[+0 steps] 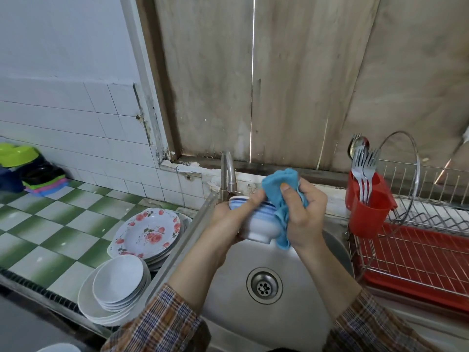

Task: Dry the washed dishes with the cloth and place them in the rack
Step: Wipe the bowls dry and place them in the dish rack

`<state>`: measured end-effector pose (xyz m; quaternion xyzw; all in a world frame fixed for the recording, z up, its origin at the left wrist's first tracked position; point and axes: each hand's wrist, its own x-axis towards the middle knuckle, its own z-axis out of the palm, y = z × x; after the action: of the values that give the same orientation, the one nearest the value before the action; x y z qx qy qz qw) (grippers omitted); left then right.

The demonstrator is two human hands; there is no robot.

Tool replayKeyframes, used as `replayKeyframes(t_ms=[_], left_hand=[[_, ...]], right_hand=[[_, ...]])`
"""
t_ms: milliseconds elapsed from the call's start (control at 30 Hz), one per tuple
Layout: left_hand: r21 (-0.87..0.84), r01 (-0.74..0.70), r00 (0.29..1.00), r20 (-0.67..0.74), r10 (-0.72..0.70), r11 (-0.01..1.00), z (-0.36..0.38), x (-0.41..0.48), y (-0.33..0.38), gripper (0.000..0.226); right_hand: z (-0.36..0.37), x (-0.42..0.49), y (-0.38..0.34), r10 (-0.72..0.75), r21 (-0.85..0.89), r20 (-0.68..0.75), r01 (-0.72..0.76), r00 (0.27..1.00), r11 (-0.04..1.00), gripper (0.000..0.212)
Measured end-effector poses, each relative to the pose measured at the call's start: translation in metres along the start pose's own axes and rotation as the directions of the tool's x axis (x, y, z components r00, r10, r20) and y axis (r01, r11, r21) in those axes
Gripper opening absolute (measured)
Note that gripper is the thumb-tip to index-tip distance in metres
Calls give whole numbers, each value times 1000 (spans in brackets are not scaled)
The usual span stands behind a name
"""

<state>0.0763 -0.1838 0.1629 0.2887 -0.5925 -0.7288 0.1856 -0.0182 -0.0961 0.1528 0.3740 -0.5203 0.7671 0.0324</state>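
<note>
Washed plates (pixel 148 232) and white bowls (pixel 119 283) wait on the counter at left. Over the sink (pixel 302 273), the left hand (pixel 227 221) grips a striped bowl (pixel 260 223) tipped on its side, rim toward the tap (pixel 228 171). The right hand (pixel 305 215) clutches the cloth (pixel 281 186) against the bowl's right flank. The rack (pixel 418 252) lies rightward, beyond the cloth hand, so the bowl probably has to cross over
</note>
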Motion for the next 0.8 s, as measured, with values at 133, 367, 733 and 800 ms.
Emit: replayKeyframes(t_ms=[133,367,733,800], left_hand=[[-71,-9,996,92,15,997,-9,-5,1,52],[264,-369,928,40,372,891,-11,-10,-18,74],[541,-601,738,92,669,589,-20,-16,-10,125],[520,-644,711,137,690,561,-28,-17,-5,127]], right_hand=[[4,10,-14,434,281,19,-421,901,863,30],[7,43,-30,560,482,45,-509,827,713,31],[12,12,-33,314,-550,539,44,781,834,19],[7,22,-44,356,-465,712,27,605,885,22]])
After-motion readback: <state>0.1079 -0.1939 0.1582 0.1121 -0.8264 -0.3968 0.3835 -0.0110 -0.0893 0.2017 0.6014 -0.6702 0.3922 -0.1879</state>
